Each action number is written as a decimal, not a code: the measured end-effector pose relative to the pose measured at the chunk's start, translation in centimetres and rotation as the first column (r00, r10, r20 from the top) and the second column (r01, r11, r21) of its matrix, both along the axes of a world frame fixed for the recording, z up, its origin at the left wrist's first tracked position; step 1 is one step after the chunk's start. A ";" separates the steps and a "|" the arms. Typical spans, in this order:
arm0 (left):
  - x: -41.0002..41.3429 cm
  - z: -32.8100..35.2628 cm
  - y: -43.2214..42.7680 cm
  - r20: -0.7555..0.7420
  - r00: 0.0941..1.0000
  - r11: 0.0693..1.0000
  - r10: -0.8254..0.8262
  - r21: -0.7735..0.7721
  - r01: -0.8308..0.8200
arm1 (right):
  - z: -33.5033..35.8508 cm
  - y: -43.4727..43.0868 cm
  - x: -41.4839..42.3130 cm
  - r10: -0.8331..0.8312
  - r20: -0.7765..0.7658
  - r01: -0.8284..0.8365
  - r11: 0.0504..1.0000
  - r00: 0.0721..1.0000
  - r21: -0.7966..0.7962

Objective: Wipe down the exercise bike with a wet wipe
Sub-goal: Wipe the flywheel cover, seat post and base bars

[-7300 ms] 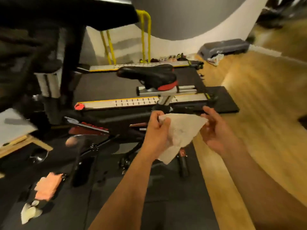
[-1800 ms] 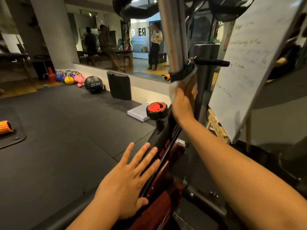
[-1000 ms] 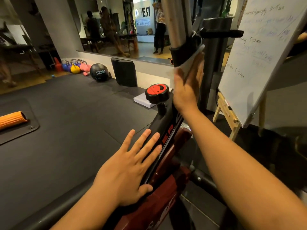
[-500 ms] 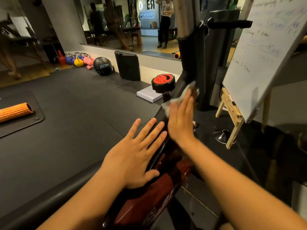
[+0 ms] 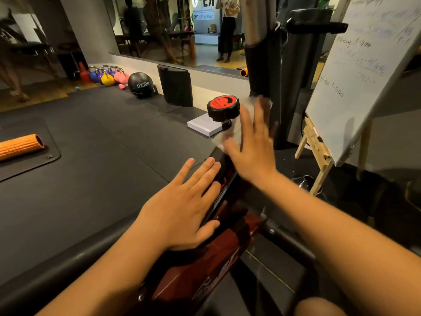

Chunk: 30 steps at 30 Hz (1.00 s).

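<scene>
Both hands lie flat: right hand presses wet wipe, left hand on bike frame.

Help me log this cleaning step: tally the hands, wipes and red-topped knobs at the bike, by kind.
Wet wipe: 1
Red-topped knob: 1
Hands: 2, left hand flat on the bike frame, right hand pressing the wipe
Total: 4

Medicine ball: "ROCKT"; whiteboard (handwritten): "5-10 min".
</scene>
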<state>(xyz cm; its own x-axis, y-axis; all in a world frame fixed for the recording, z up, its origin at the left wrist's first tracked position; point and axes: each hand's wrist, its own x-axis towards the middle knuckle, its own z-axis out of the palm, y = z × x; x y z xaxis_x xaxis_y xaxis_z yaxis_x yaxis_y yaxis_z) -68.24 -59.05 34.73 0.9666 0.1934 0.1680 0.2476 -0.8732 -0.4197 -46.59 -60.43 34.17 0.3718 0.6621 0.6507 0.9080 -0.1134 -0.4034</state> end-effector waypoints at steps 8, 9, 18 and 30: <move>-0.2 0.6 -0.5 0.086 0.996 0.996 0.015 -0.094 -0.007 | -5.2 -0.2 -7.1 -0.011 -0.243 0.052 0.985 0.970 0.166; -0.1 0.7 -0.5 0.116 0.993 0.994 -0.008 -0.108 0.021 | -7.4 -1.1 -9.2 0.012 -0.279 0.031 0.989 0.960 0.147; 0.1 0.1 0.1 0.037 0.999 1.000 0.005 -0.031 -0.004 | -10.3 0.2 -8.6 -0.097 -0.580 0.099 0.995 0.809 -0.029; 0.2 0.2 0.4 0.004 1.000 1.000 0.006 -0.020 -0.006 | -15.4 -2.9 -16.0 0.105 -0.441 -0.078 0.994 0.891 0.080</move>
